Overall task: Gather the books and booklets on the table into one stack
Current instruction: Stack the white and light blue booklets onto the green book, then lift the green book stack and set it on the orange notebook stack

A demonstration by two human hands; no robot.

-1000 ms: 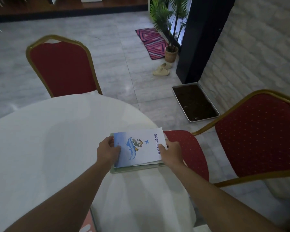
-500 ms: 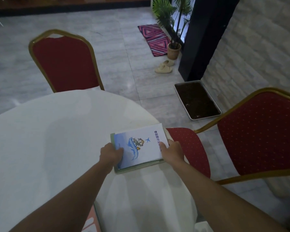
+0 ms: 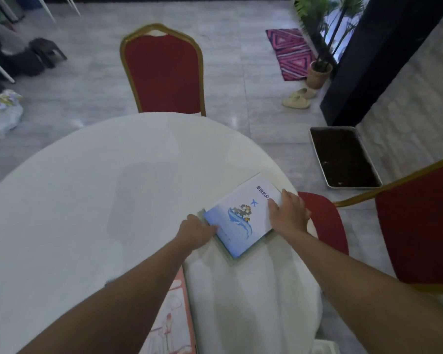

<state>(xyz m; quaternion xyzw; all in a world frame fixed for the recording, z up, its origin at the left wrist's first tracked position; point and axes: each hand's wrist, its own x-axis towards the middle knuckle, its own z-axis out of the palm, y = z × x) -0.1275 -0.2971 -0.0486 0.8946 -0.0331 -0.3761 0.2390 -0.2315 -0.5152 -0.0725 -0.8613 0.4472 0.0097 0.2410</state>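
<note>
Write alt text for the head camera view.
Two bare hands, left hand and right hand, press on a small stack of booklets near the edge of a round white table. Red chairs stand around it.

Dim, soft indoor light; slight blur, wide-angle bending at edges.

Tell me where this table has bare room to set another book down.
The white table is bare from the far red chair down to the left hand. It is crowded at the right edge, where both hands square the stack, and where the pink booklet lies under the left forearm.
</note>
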